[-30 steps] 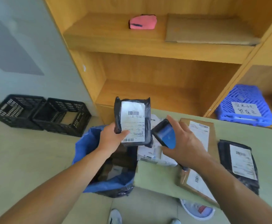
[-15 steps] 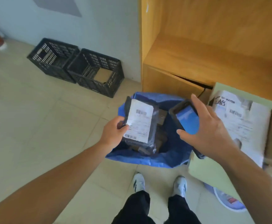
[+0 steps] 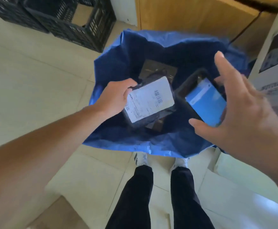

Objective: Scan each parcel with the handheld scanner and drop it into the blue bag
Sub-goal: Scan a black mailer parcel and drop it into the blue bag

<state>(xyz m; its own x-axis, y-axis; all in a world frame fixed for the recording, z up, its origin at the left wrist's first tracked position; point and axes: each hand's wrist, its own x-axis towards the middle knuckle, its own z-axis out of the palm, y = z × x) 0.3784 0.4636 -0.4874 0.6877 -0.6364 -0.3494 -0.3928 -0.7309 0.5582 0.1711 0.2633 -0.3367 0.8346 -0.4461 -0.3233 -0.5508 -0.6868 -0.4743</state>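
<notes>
Over blue bag (image 3: 118, 142), parcel (image 3: 150, 100) label blurred

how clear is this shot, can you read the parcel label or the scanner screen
Head view: motion blur smears the label on the parcel, so its bars show but the text is unreadable; the scanner screen glows plain blue with its detail lost; the inside of the blue bag lies in deep shadow.

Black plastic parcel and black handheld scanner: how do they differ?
The black plastic parcel shows a white printed label; the black handheld scanner shows a lit blue screen. The left hand grips the parcel; the right hand holds the scanner. Both are dark and held over the open blue bag.
</notes>
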